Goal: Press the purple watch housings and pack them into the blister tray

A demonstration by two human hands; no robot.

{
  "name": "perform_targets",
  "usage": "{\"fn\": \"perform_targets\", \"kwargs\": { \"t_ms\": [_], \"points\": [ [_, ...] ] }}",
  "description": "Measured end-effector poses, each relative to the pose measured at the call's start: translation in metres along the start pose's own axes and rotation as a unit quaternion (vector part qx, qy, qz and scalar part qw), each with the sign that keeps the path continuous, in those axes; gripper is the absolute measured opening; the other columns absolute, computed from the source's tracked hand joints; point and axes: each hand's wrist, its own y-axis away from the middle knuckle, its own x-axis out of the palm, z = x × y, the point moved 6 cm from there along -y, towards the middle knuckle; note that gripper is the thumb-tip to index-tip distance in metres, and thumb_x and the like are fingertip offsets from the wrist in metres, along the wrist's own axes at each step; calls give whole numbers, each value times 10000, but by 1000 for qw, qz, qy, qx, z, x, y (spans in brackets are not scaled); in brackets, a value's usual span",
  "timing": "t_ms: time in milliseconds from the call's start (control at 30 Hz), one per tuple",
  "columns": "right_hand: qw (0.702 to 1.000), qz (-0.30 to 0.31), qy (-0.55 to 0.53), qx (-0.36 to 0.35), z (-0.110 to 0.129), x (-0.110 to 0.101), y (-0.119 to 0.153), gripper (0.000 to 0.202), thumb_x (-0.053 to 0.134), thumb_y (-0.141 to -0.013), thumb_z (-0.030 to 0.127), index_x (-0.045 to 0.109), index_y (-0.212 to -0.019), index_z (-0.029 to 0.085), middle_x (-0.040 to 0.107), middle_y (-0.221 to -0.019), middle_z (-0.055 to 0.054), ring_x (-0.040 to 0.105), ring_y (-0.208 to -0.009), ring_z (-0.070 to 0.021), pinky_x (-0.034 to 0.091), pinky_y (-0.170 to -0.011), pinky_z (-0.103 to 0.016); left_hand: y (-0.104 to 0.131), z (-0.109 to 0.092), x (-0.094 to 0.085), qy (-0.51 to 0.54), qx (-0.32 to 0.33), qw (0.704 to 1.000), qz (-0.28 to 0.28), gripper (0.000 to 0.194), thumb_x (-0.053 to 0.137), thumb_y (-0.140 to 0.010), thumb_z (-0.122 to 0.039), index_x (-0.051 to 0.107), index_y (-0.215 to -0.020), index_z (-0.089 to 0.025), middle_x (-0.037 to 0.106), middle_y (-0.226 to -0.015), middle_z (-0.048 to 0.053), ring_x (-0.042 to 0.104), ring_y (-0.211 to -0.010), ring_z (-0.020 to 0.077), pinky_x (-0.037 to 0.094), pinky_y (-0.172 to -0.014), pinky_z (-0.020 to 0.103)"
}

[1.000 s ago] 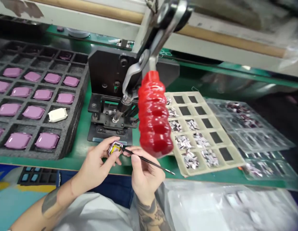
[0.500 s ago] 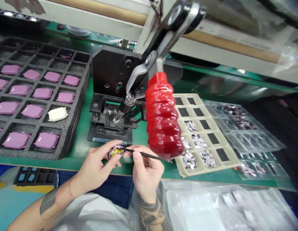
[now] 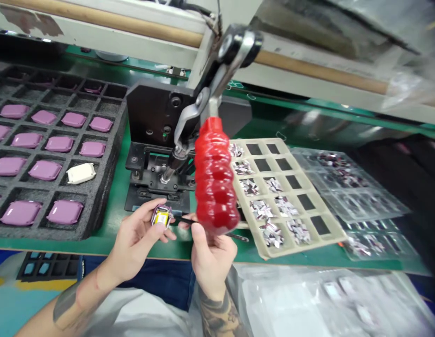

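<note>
My left hand grips a small purple-rimmed watch case between thumb and fingers. Its open inside faces up and shows a yellow part with a pale label. In my right hand, pinched between thumb and fingers, is a thin black stick-like tool. The tool points left, its tip close to the case's right edge; whether it touches I cannot tell. Both hands are held at the bench's front edge, before a black toggle press. The press's red ridged handle hangs over my right fingers and hides part of them.
To the left, a dark foam tray holds purple cases and one white case. A beige compartment tray with small silvery pieces lies at right, beside clear plastic trays. Plastic bags lie at lower right.
The tool tip has moved from over the case's inside to its right edge. The case now faces up more, showing more of the yellow part. The whole view has shifted slightly.
</note>
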Motion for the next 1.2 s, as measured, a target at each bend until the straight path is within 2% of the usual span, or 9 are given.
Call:
{"fn": "perform_targets", "kwargs": {
  "t_ms": [233, 333, 400, 467, 633, 767, 900, 1000, 1200],
  "points": [
    [972, 164, -158, -63, 66, -22, -13, 278, 722, -1040, 444, 637, -852, 258, 603, -552, 34, 549, -412, -143, 482, -428, -272, -1, 5, -9, -34, -14, 997, -61, 537, 790, -1038, -463, 683, -1475, -169, 869, -1145, 145, 866, -852, 281, 715, -742, 365],
    [969, -67, 15, -239, 108, -67, -25, 157, 782, -1016, 355, 734, -900, 260, 683, -650, -1, 663, -555, -182, 577, -559, -336, 1, 6, -10, -73, -12, 995, -64, 593, 795, -1035, -477, 648, -1529, -182, 876, -1128, 128, 863, -835, 265, 721, -777, 362],
    [885, -243, 193, -348, 126, -85, -17, 112, 822, -974, 209, 818, -1056, 284, 780, -870, -43, 752, -785, -228, 628, -736, -404, 1, 7, -11, -90, -9, 994, -64, 608, 800, -1032, -483, 640, -1535, -181, 882, -1098, 118, 862, -825, 251, 723, -790, 342],
    [836, -232, 309, -389, 126, -78, -14, 341, 822, -948, 122, 821, -1223, 323, 806, -1008, -54, 764, -889, -251, 623, -801, -436, 2, 6, -12, -102, -6, 993, -61, 609, 804, -1029, -484, 642, -1529, -177, 883, -1103, 118, 864, -831, 248, 727, -791, 328],
    [812, 69, 493, -304, 74, -33, -14, 335, 640, -1072, 121, 734, -1349, 283, 811, -1051, -66, 739, -949, -235, 585, -840, -431, 2, 3, -14, -106, 8, 992, -62, 516, 829, -1007, -473, 711, -1425, -195, 884, -1136, 107, 879, -884, 266, 742, -776, 302],
    [755, 135, 584, -265, 57, -25, -9, 298, 552, -1116, 145, 718, -1343, 243, 805, -1065, -75, 714, -1012, -229, 565, -923, -429, 2, -1, -13, -157, 19, 985, -65, 457, 911, -927, -460, 778, -1274, -193, 889, -1086, 100, 880, -876, 269, 748, -764, 284],
    [802, 26, 542, -251, 95, -73, -15, 325, 562, -1089, 128, 718, -1343, 255, 803, -1144, -79, 715, -1034, -232, 568, -910, -421, 1, 0, -11, -184, 16, 982, -41, 456, 933, -890, -480, 773, -1217, -206, 887, -1119, 110, 866, -804, 253, 733, -673, 271],
    [782, -45, 591, -190, 121, -133, -46, 237, 609, -1063, 151, 773, -1216, 227, 795, -1077, -89, 712, -1003, -247, 565, -906, -416, 1, 5, -11, -171, 12, 985, -7, 429, 911, -910, -487, 744, -1202, -220, 874, -1217, 123, 860, -816, 240, 730, -685, 267],
    [780, 39, 624, -23, 111, -194, -129, 223, 717, -949, 89, 812, -1124, 190, 823, -1040, -62, 723, -938, -198, 525, -922, -346, 0, 12, -13, -165, 21, 985, 33, 438, 879, -934, -511, 703, -1221, -231, 872, -1213, 125, 847, -812, 220, 727, -724, 266]
  ]
}}
